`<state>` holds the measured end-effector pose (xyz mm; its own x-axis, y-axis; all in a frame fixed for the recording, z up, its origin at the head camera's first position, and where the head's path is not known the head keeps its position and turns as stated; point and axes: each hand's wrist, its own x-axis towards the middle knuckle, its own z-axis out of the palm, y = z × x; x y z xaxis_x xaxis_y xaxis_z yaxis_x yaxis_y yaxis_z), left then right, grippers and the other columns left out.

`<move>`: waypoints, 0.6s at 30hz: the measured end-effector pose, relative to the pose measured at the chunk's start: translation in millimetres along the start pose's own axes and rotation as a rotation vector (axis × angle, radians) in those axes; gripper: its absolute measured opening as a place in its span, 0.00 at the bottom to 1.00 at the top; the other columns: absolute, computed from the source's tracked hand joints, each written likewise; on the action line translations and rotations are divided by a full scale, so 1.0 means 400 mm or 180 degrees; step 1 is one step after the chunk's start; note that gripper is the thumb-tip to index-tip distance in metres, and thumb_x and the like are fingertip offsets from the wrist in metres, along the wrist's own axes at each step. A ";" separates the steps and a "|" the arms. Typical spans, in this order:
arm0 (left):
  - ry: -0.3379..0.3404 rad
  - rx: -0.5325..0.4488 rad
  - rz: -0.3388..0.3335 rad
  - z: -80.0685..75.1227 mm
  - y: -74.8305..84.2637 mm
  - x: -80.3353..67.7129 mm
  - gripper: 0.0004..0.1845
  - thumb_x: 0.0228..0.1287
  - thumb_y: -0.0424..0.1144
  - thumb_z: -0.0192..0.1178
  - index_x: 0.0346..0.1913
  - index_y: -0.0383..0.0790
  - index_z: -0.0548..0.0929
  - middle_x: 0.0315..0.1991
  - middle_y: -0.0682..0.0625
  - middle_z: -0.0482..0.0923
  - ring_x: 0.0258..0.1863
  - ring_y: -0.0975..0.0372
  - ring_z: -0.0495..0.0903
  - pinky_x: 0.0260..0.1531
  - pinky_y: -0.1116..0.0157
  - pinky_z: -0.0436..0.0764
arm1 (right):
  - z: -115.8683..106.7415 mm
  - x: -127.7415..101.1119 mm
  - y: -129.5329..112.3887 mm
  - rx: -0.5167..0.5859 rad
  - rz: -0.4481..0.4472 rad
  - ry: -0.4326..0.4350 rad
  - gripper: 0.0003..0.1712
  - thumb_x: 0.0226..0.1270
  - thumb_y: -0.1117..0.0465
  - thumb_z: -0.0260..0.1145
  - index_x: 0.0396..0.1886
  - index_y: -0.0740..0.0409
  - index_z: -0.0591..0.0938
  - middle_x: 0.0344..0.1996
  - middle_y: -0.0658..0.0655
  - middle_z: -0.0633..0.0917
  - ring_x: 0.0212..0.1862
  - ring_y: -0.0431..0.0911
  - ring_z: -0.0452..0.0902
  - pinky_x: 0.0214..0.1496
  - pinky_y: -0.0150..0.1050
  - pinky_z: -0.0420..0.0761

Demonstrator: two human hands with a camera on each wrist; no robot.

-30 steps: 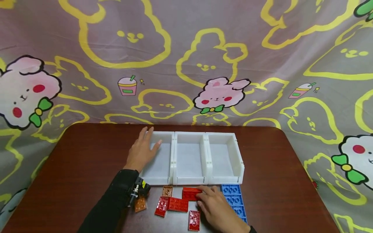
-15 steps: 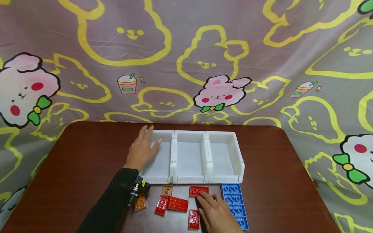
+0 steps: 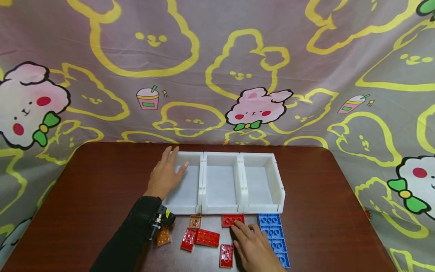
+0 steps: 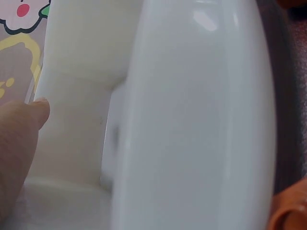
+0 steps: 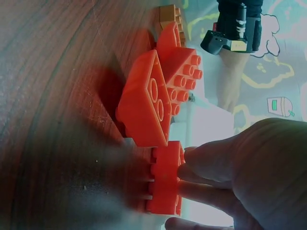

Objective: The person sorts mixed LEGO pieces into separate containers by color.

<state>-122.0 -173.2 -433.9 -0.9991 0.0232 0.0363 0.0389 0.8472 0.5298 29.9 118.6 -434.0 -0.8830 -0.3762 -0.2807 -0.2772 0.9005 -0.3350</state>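
The right hand [image 3: 253, 245] lies low at the near edge of the tabletop [image 3: 326, 211], its fingers [image 3: 238, 228] stretched out nearly straight, with the tips resting on a small red brick [image 3: 232, 220]. Nothing is gripped; the fingers only touch the brick's near side and top. In the right wrist view the same red brick [image 5: 165, 177] sits studs-up against the fingertips [image 5: 206, 163]. It lies flat on the tabletop, just in front of the middle compartment of a white tray [image 3: 204, 181] with three open compartments side by side.

The left hand [image 3: 164, 175] rests on the left wall of the tray, fingers relaxed and spread, the thumb reaching over the rim into the left compartment. It holds nothing. The left wrist view shows only the blurred white wall [image 4: 192, 120] close up and a fingertip [image 4: 21, 139] beside it.

To the right of the right hand, a row of blue bricks [image 3: 273, 236] runs toward the near edge. To its left lie a flat red brick [image 3: 208, 238], a tilted red brick [image 3: 188, 240] touching it, and another red brick [image 3: 226, 256] close to the wrist. Two brown bricks sit further left, one [image 3: 195, 221] just in front of the tray and one [image 3: 164, 238] by the black sleeve [image 3: 132, 234]. A cartoon-printed cloth [image 3: 217, 71] hangs behind the tabletop.
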 end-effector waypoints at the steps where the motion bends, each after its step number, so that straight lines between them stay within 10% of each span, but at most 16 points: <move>1: 0.0005 -0.0002 0.0006 0.000 0.000 0.001 0.41 0.79 0.53 0.57 0.84 0.39 0.54 0.82 0.34 0.48 0.67 0.32 0.72 0.58 0.33 0.74 | 0.000 -0.002 0.000 0.0007 -0.0007 0.0011 0.26 0.76 0.52 0.65 0.69 0.55 0.80 0.68 0.56 0.80 0.59 0.56 0.75 0.57 0.60 0.78; 18: 0.0045 0.0004 0.0049 -0.007 0.007 0.004 0.40 0.79 0.52 0.56 0.83 0.38 0.54 0.82 0.34 0.49 0.66 0.32 0.72 0.57 0.33 0.75 | 0.050 -0.056 -0.001 -0.0121 -0.0771 -0.0298 0.28 0.77 0.34 0.58 0.66 0.40 0.83 0.65 0.45 0.81 0.53 0.47 0.74 0.50 0.45 0.80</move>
<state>-123.5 -172.2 -429.9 -0.9980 0.0286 0.0565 0.0541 0.8474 0.5281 57.4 122.4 -445.6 -0.7507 -0.5989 -0.2790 -0.4919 0.7885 -0.3691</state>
